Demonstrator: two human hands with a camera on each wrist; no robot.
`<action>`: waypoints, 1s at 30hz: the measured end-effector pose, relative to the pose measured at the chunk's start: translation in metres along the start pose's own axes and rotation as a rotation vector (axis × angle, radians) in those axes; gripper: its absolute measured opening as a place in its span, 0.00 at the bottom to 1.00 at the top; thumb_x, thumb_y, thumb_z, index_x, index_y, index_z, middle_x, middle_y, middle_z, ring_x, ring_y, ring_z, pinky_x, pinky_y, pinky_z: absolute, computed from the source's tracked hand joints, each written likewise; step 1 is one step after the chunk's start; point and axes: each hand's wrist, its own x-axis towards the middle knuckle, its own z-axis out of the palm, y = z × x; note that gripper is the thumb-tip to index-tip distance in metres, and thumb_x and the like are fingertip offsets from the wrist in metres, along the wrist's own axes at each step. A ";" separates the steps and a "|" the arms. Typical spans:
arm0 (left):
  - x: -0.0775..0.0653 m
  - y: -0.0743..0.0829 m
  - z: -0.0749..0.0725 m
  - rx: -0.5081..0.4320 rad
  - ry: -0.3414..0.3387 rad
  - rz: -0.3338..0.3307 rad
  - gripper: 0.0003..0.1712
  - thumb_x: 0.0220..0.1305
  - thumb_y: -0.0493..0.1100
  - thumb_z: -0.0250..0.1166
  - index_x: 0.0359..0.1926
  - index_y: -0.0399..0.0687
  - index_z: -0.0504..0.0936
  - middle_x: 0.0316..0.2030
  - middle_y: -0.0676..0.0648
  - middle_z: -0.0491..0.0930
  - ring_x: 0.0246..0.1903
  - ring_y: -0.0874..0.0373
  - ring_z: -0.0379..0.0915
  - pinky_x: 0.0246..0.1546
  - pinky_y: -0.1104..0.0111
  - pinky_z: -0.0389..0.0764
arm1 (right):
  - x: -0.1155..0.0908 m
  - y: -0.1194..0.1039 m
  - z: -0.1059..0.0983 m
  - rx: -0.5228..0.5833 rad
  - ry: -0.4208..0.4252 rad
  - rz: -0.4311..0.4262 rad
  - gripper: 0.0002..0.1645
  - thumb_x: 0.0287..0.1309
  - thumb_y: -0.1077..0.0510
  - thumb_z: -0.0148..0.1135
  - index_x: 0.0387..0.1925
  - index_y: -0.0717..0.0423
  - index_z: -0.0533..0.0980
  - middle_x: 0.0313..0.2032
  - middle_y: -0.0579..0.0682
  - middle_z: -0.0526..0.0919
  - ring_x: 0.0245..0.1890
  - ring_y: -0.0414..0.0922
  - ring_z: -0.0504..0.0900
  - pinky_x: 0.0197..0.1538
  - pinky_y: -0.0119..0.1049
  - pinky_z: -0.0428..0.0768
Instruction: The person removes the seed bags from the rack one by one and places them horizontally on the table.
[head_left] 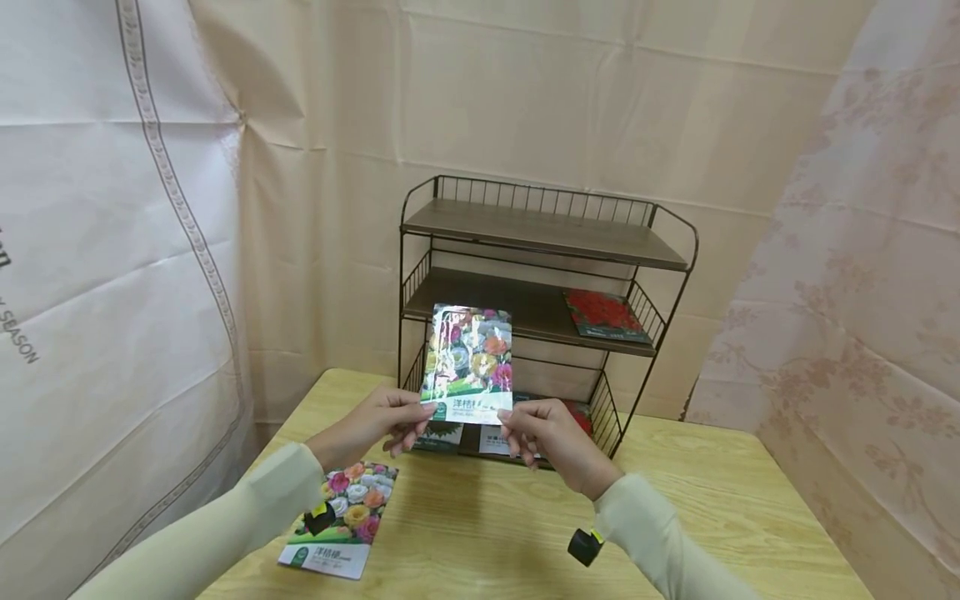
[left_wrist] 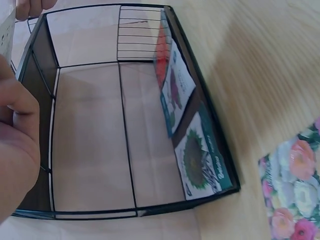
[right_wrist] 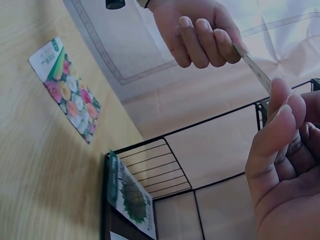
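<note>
A glossy seed packet (head_left: 468, 358) printed with mixed flowers is held up in front of the shelf rack, tilted so light glares off it. My left hand (head_left: 386, 421) pinches its lower left corner, and my right hand (head_left: 551, 429) pinches its lower right corner. Seen from the right wrist, the held packet (right_wrist: 257, 70) shows nearly edge-on between the thumb and fingers of both hands. On the table, below my left forearm, lies a second packet (head_left: 345, 533) with the same flower print, partly covered by the sleeve and wrist camera.
Behind the hands stands a dark three-tier wire rack (head_left: 540, 223). A red-flower packet (head_left: 607, 312) lies at the right of its middle shelf. Several packets lie along the bottom shelf, among them a sunflower packet (left_wrist: 197, 160) and a white-and-green packet (left_wrist: 177, 82). Curtains (head_left: 525, 92) hang behind the table.
</note>
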 end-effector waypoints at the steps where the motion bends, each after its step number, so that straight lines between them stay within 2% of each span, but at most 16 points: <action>1: -0.002 -0.001 -0.001 0.003 -0.004 -0.001 0.28 0.79 0.52 0.58 0.32 0.27 0.74 0.21 0.49 0.77 0.17 0.61 0.68 0.20 0.73 0.69 | 0.000 0.001 0.001 -0.001 -0.005 0.005 0.22 0.74 0.46 0.61 0.30 0.59 0.81 0.23 0.50 0.80 0.18 0.39 0.72 0.23 0.31 0.74; 6: -0.011 -0.008 -0.004 0.006 -0.028 -0.004 0.26 0.79 0.52 0.57 0.31 0.33 0.77 0.22 0.48 0.77 0.17 0.59 0.68 0.20 0.70 0.71 | -0.001 0.007 0.008 -0.007 -0.034 0.001 0.22 0.74 0.47 0.60 0.30 0.60 0.81 0.23 0.50 0.79 0.17 0.40 0.71 0.22 0.31 0.73; 14: -0.026 -0.016 -0.004 -0.003 -0.048 -0.008 0.30 0.80 0.48 0.56 0.34 0.19 0.71 0.22 0.48 0.77 0.17 0.62 0.69 0.22 0.73 0.74 | -0.002 0.018 0.018 -0.002 -0.063 0.019 0.22 0.74 0.47 0.60 0.30 0.61 0.81 0.23 0.50 0.79 0.17 0.40 0.70 0.23 0.32 0.74; 21: -0.034 -0.022 -0.004 -0.004 -0.061 -0.008 0.24 0.80 0.47 0.56 0.29 0.31 0.74 0.21 0.50 0.78 0.16 0.64 0.68 0.20 0.75 0.69 | -0.003 0.024 0.024 0.009 -0.080 0.044 0.22 0.74 0.47 0.60 0.29 0.60 0.81 0.22 0.49 0.79 0.17 0.39 0.71 0.23 0.31 0.74; 26: -0.041 -0.030 -0.004 -0.022 -0.082 -0.030 0.27 0.80 0.46 0.55 0.31 0.23 0.72 0.21 0.52 0.78 0.16 0.65 0.69 0.19 0.75 0.67 | -0.004 0.033 0.030 0.005 -0.092 0.066 0.22 0.74 0.47 0.61 0.29 0.60 0.81 0.22 0.48 0.79 0.17 0.39 0.71 0.23 0.31 0.74; 30: -0.046 -0.037 -0.003 -0.045 -0.091 -0.072 0.30 0.80 0.48 0.55 0.32 0.20 0.70 0.21 0.50 0.77 0.17 0.64 0.70 0.19 0.75 0.66 | -0.006 0.042 0.034 0.014 -0.092 0.099 0.22 0.73 0.46 0.61 0.29 0.60 0.81 0.22 0.48 0.79 0.16 0.38 0.71 0.22 0.31 0.74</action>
